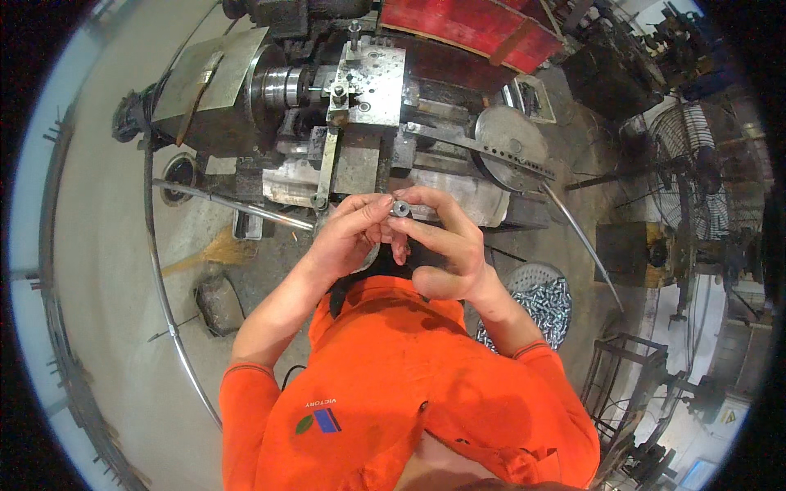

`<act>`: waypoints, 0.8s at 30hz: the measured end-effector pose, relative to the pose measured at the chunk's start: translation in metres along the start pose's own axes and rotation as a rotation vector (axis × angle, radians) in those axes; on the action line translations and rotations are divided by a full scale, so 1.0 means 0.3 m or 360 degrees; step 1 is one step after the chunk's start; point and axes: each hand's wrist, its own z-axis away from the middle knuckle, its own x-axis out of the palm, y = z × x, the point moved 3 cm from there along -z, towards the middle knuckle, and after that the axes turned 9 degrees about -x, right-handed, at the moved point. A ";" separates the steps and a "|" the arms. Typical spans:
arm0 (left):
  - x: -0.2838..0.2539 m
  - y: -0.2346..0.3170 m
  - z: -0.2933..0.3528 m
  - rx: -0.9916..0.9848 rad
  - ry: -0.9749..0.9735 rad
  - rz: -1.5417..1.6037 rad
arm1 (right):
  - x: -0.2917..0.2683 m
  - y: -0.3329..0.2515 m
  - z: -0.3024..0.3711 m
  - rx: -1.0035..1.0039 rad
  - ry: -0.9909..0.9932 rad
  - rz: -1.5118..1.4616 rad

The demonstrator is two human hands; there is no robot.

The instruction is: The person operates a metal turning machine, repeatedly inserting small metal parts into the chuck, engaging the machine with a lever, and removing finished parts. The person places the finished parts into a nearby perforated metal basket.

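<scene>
Pretty clearly a machine workshop: big greasy lathe (368, 86), perforated tray (530, 276) of shiny metal parts (547, 307) to the lathe's near right, caged fan (692, 176) farther right of it, straw broom (219, 249) on the stained floor (115, 286) at its near left.

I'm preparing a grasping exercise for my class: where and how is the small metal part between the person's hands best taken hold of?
Probably by its outer sides, pinched from left and right: the small metal part looks round, and its end with a dark opening faces the camera. The left hand and right hand meet it from those sides.
</scene>
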 end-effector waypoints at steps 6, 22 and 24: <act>-0.006 -0.012 0.009 0.0027 0.0019 0.0027 | 0.010 -0.006 -0.013 -0.0014 -0.0017 0.0140; 0.006 0.079 0.038 0.0472 0.1138 -0.1676 | 0.077 0.060 0.013 -0.0085 -0.0113 0.0574; 0.029 0.068 0.015 0.0469 0.1093 -0.1664 | 0.072 0.058 0.020 -0.0084 -0.0078 0.0701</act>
